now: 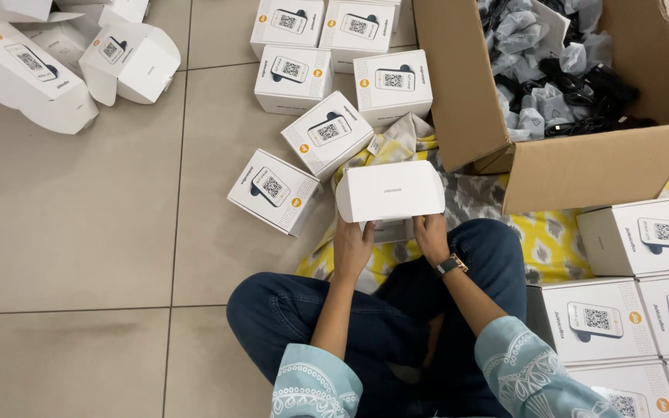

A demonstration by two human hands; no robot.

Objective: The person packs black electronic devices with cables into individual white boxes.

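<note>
White card, a small box (390, 191), sits above the lap, gripped from below by both hands: the left hand (352, 246) under its left end, the right hand (430, 236) under its right. More white boxes (297, 76) lie on the tiled floor (79, 224) ahead, and an open carton (582, 166) of black cables (582, 85) stands to the right.

small white box (391, 191) (plain side up) held level above the lap.
</note>
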